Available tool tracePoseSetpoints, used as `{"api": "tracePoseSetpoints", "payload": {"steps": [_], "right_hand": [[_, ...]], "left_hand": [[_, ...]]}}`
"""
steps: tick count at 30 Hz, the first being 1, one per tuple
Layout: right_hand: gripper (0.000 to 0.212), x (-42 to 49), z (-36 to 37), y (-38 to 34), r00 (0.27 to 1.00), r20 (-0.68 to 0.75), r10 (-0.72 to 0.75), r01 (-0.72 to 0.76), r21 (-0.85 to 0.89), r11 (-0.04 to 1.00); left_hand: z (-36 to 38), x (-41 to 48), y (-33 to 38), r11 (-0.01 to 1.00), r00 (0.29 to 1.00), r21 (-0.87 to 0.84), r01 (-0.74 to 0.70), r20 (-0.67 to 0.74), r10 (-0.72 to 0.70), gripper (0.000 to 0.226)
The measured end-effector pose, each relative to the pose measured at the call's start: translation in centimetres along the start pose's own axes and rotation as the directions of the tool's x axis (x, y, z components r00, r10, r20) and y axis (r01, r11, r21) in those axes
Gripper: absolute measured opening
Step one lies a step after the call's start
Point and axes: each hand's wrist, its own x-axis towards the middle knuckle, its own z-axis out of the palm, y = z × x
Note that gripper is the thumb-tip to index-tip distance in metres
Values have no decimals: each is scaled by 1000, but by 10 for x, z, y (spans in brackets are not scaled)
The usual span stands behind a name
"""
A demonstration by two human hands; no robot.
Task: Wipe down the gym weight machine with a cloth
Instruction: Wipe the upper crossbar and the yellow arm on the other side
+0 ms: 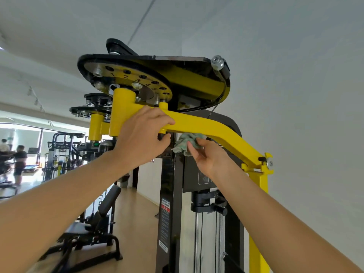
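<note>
Left hand (144,134) grips the yellow arm (208,128), fingers curled over its top. Right hand (208,156) pinches the bunched cloth (186,142), pressed against the arm's underside just beside the left hand.

A yellow arm (212,128) and black frame (169,194) form the machine; the crumpled cloth (185,143) is pale green.
</note>
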Motion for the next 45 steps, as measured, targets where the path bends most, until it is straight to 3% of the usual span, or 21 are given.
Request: {"api": "tracePoseSetpoints", "payload": {"steps": [2, 4, 7, 14, 23, 36, 45], "right_hand": [[31, -2, 9, 3, 1000, 15, -21, 20, 82, 996], [32, -5, 13, 9, 996, 84, -15, 5, 117, 993], [33, -10, 12, 23, 982, 186, 24, -63, 205, 977], [60, -10, 0, 22, 942, 328, 70, -204, 395, 896], [75, 7, -27, 7, 961, 276, 1, -158, 548, 821], [72, 33, -55, -21, 992, 102, -72, 1, 570, 822], [63, 14, -19, 10, 965, 261, 0, -116, 431, 895]], "left_hand": [[0, 0, -7, 979, 994, 173, -107, 44, 101, 48], [1, 0, -9, 959, 988, 256, -122, 127, 92, 62], [5, -2, -9, 935, 981, 333, -123, 183, 64, 68], [9, -6, -7, 888, 980, 441, -128, 193, 45, 85], [8, -7, -5, 823, 970, 541, -173, 238, 48, 90], [3, -9, 2, 742, 953, 640, -199, 303, -5, 91], [1, -9, 5, 744, 953, 640, -194, 302, -11, 90]]}}
